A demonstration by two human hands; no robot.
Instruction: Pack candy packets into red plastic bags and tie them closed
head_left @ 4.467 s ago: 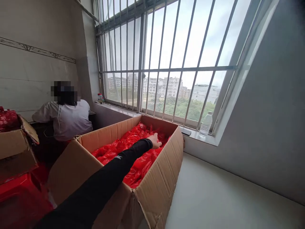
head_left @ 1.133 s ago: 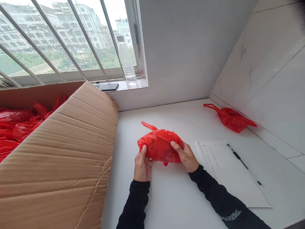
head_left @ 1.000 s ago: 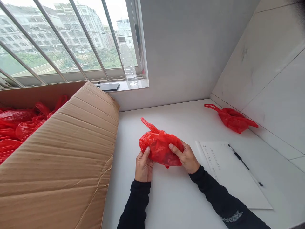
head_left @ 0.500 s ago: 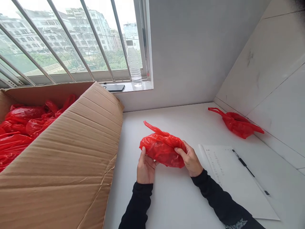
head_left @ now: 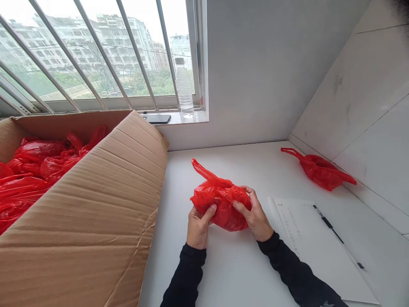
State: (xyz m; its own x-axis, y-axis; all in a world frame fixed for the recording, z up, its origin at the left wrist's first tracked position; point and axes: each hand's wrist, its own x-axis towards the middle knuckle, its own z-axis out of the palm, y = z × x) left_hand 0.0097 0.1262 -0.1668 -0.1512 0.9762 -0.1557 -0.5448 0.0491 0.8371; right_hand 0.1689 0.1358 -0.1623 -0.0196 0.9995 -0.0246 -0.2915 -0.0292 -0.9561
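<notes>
Between my two hands is a red plastic bag (head_left: 228, 213), bunched around contents I cannot make out. One of its handles sticks up toward the upper left. My left hand (head_left: 198, 226) grips the bag's left side, thumb pressed on the front and fingers mostly hidden beneath. On the right side, my right hand (head_left: 257, 217) holds it with the thumb in front and the fingers curled behind. The bag is just above or on the white table (head_left: 230, 268); which of these I cannot tell.
A large cardboard box (head_left: 96, 213) at left holds several red bags (head_left: 41, 155). Another red bag (head_left: 322, 172) lies by the right wall. A notepad (head_left: 326, 251) with writing and a pen (head_left: 327, 222) are at right. On the sill stand a water bottle (head_left: 184, 91) and a phone (head_left: 159, 119).
My left thumb has moved from the bag's left edge onto its front, and the left hand has shifted slightly right. The bag looks more squeezed together. The whole view has shifted a little.
</notes>
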